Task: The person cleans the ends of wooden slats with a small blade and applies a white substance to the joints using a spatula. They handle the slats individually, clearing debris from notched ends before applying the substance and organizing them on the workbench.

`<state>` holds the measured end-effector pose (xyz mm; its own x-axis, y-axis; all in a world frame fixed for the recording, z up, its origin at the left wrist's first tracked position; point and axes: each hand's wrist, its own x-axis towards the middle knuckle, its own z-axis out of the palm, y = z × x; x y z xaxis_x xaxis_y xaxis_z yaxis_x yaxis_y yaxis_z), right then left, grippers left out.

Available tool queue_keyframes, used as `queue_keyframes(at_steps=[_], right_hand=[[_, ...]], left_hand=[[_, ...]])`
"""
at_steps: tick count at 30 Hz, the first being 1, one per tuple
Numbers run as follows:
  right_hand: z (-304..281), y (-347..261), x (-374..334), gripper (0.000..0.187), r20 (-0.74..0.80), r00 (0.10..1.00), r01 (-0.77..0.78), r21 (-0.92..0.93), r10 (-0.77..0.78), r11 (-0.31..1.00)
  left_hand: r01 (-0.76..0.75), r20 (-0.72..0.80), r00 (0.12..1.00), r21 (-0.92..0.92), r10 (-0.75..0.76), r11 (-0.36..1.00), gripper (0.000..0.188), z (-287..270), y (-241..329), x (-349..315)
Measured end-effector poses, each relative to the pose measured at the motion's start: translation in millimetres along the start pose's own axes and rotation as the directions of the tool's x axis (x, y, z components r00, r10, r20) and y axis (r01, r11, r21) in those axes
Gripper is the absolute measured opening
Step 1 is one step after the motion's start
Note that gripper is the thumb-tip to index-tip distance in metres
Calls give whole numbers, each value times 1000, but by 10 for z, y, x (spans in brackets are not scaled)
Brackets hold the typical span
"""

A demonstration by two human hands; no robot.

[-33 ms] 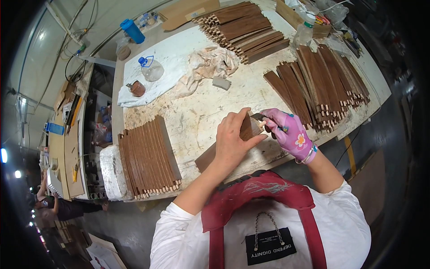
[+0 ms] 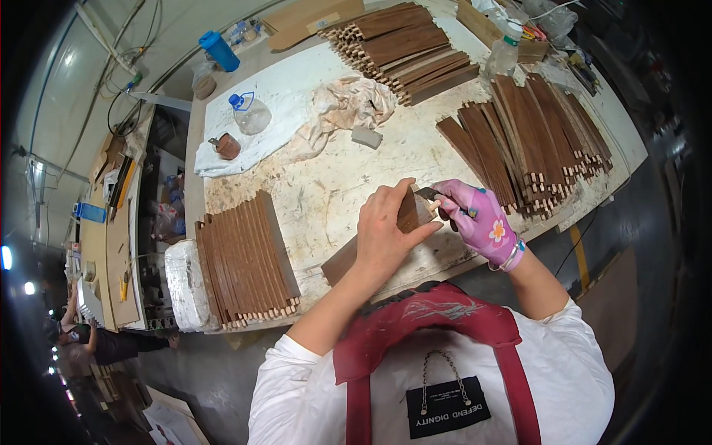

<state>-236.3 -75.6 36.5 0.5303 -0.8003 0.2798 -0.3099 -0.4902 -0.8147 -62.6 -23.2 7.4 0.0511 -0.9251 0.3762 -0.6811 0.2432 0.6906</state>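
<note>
My bare left hand (image 2: 384,230) grips a dark brown wooden board (image 2: 340,261) near its far end, with the thumb stretched toward that end. The board lies slanted at the table's near edge, its middle hidden under my hand. A pale dowel (image 2: 435,206) sticks out of the board's end. My right hand (image 2: 486,221), in a pink flowered glove, is closed around a small dark tool with a thin blade (image 2: 426,192). The blade sits against the board's end, just above the dowel. Most of the tool is hidden by the gloved fingers.
Doweled boards stand in a row (image 2: 241,259) at left, beside a white wrapped block (image 2: 188,285). More boards lie at right (image 2: 538,133) and at the back (image 2: 404,41). A rag (image 2: 334,111), grey block (image 2: 366,137), jug (image 2: 252,115) and clear bottle (image 2: 504,53) are on the table.
</note>
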Motion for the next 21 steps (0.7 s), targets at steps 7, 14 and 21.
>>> queue_keyframes(at_steps=[7,14,21], right_hand=[[-140,128,30,26,224,958,-232,226,181,946],[-45,21,-22,14,-46,997,55,-67,-58,996],[-212,114,81,20,305,943,-167,101,129,981]], left_hand=[[-63,32,998,11,63,998,64,7,-26,1],[-111,-2,994,131,112,985,64,-37,4,30],[-125,59,991,158,117,980,65,-13,-55,-18]])
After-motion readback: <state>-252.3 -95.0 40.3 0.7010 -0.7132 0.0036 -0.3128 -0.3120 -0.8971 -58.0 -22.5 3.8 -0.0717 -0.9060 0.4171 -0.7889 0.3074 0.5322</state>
